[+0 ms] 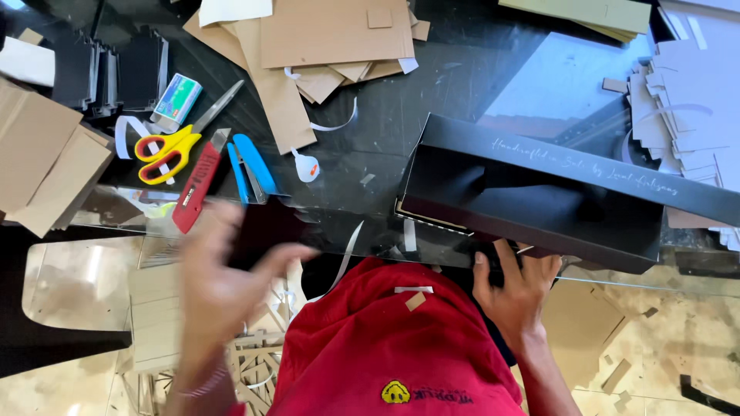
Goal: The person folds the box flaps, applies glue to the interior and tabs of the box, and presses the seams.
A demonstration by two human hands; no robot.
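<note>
Fingers of right hand [515,289] clamped on black box [539,204], long axis running right; left hand [223,277] spread open, blurred, well apart leftward.

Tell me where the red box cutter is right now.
In the head view, the red box cutter lies on the dark table, left side, between the yellow-handled scissors and the blue stapler.

Glossy black glass tabletop [432,92] in daylight, mottled tan floor [678,354] beneath.
</note>
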